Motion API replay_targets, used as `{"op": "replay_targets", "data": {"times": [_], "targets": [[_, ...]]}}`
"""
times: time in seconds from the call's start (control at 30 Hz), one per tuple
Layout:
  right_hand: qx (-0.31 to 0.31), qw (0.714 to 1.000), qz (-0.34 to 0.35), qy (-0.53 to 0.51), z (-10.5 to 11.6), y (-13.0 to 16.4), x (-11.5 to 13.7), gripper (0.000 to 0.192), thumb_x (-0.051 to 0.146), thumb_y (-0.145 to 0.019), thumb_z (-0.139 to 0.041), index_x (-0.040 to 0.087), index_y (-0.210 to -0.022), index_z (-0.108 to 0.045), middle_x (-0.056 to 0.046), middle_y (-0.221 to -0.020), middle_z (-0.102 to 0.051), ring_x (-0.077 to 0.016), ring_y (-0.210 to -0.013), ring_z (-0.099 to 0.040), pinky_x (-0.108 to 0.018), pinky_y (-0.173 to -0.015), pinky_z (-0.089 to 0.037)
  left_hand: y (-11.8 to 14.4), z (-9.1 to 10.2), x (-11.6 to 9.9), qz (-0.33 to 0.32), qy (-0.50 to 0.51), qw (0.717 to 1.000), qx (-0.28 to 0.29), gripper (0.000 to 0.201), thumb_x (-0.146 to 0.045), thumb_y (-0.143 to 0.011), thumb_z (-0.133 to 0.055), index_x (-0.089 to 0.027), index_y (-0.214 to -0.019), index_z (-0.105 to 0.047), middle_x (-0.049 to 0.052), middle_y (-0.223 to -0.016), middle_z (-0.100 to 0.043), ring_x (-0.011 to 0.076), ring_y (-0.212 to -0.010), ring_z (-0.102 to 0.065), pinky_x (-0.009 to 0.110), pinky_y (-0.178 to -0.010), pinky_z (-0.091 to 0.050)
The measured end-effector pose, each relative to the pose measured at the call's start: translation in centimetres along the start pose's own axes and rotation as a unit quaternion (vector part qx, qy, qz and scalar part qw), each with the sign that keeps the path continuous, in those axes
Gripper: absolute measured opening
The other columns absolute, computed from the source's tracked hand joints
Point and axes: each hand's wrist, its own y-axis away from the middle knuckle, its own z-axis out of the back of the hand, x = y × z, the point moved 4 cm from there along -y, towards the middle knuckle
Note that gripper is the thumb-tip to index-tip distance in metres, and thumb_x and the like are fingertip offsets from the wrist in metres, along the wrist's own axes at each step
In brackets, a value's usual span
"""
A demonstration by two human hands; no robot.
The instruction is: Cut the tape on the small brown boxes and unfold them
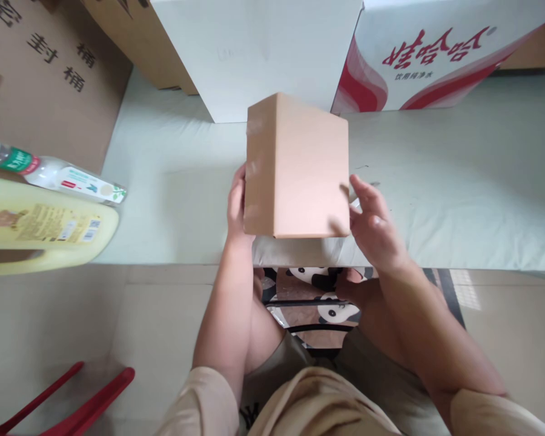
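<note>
A small plain brown cardboard box (300, 166) stands upright near the front edge of a pale green-white surface (458, 181). My left hand (236, 203) presses flat against the box's left side. My right hand (372, 221) is at the box's lower right corner, fingers spread and blurred, touching or nearly touching it. Both forearms reach up from below, over my knees.
A white box (254, 48) and a red-and-white printed carton (436, 54) stand behind the small box. Brown cartons (45, 79) sit at the left, with a plastic bottle (54, 175) and a yellow jug (40, 227). Red chair legs (72, 406) lie on the floor.
</note>
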Motion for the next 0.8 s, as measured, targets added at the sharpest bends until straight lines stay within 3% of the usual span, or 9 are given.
{"op": "replay_targets", "data": {"times": [0.13,0.2,0.33,0.43,0.53,0.63,0.8], "targets": [[-0.154,0.982,0.110,-0.010,2.4,0.0,-0.3,0.040,0.056,-0.085,-0.064,0.035,-0.118,-0.055,-0.004,-0.149,-0.052,-0.0317,-0.138,-0.056,-0.058,-0.114,-0.049,-0.1,0.6,0.5,0.019,0.000,1.000,0.007,0.065,-0.081,-0.082,-0.060,-0.025,-0.112,-0.074,0.009,-0.122,-0.078,0.0331,-0.124,-0.069,0.042,-0.100,-0.057],[-0.189,0.971,0.147,-0.002,3.1,0.1,-0.5,0.031,0.048,-0.083,-0.068,0.032,-0.104,-0.052,-0.004,-0.130,-0.057,-0.0289,-0.135,-0.056,-0.057,-0.119,-0.044,0.1,0.5,0.5,0.033,-0.009,0.999,0.038,0.072,-0.086,-0.076,-0.063,-0.024,-0.111,-0.074,0.012,-0.123,-0.077,0.0351,-0.125,-0.068,0.043,-0.100,-0.057],[-0.162,0.969,0.170,0.082,2.6,0.5,0.0,0.048,0.048,-0.078,-0.079,0.033,-0.110,-0.046,-0.004,-0.127,-0.050,-0.0271,-0.136,-0.052,-0.057,-0.120,-0.045,0.4,0.1,0.0,0.008,-0.080,0.992,0.092,0.069,-0.070,-0.064,-0.086,-0.026,-0.115,-0.073,0.009,-0.127,-0.073,0.0305,-0.120,-0.070,0.037,-0.095,-0.056],[-0.124,0.969,0.174,0.124,1.9,0.8,0.5,0.067,0.052,-0.072,-0.087,0.037,-0.121,-0.044,-0.005,-0.135,-0.045,-0.0274,-0.141,-0.047,-0.054,-0.114,-0.052,0.3,0.3,-0.6,-0.040,-0.135,0.988,0.064,0.057,-0.069,-0.063,-0.087,-0.023,-0.095,-0.075,0.009,-0.130,-0.068,0.0260,-0.116,-0.067,0.032,-0.088,-0.055],[-0.117,0.968,0.164,0.150,1.8,0.7,0.4,0.068,0.054,-0.076,-0.085,0.038,-0.126,-0.043,-0.006,-0.138,-0.043,-0.0275,-0.142,-0.046,-0.055,-0.114,-0.053,0.2,0.7,-1.1,-0.059,-0.149,0.987,0.019,0.050,-0.065,-0.062,-0.089,-0.021,-0.080,-0.074,0.005,-0.108,-0.069,0.0168,-0.090,-0.065,0.026,-0.072,-0.051],[-0.126,0.958,0.184,0.180,2.1,0.5,0.0,0.067,0.055,-0.080,-0.082,0.037,-0.131,-0.043,-0.007,-0.136,-0.043,-0.0282,-0.141,-0.046,-0.058,-0.119,-0.048,0.4,0.5,-1.2,-0.034,-0.119,0.992,0.020,0.050,-0.063,-0.063,-0.090,-0.022,-0.086,-0.074,0.001,-0.081,-0.067,0.0121,-0.066,-0.057,0.025,-0.060,-0.044],[-0.107,0.946,0.227,0.206,2.3,0.2,-0.7,0.066,0.053,-0.083,-0.079,0.036,-0.137,-0.044,-0.008,-0.135,-0.041,-0.0303,-0.140,-0.046,-0.060,-0.121,-0.046,0.4,0.9,-1.4,-0.015,-0.137,0.990,0.012,0.051,-0.067,-0.069,-0.085,-0.022,-0.086,-0.070,-0.001,-0.071,-0.063,0.0118,-0.061,-0.055,0.025,-0.056,-0.042]]}}
